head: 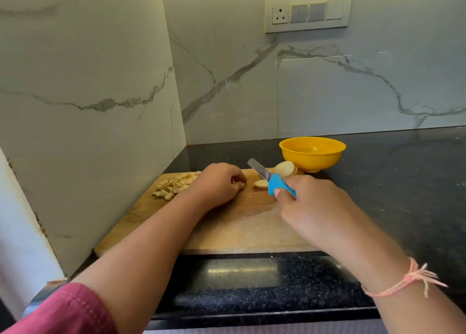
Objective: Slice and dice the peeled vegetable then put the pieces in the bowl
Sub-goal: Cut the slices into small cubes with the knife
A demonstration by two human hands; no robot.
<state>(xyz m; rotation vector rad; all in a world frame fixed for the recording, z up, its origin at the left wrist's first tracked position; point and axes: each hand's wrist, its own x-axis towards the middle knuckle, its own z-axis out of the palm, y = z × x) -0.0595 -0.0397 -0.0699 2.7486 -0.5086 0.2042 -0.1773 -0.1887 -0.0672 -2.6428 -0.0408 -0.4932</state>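
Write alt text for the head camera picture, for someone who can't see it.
A person's right hand grips a blue-handled knife over a wooden cutting board, the left hand resting curled on it. Diced pieces lie at the board's far left, uncut slices near a yellow bowl on the counter.

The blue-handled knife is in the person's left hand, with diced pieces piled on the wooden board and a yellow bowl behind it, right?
Wrong hand: the head view shows the blue-handled knife gripped in the right hand. The diced pieces are piled on the wooden board, with the yellow bowl behind it.
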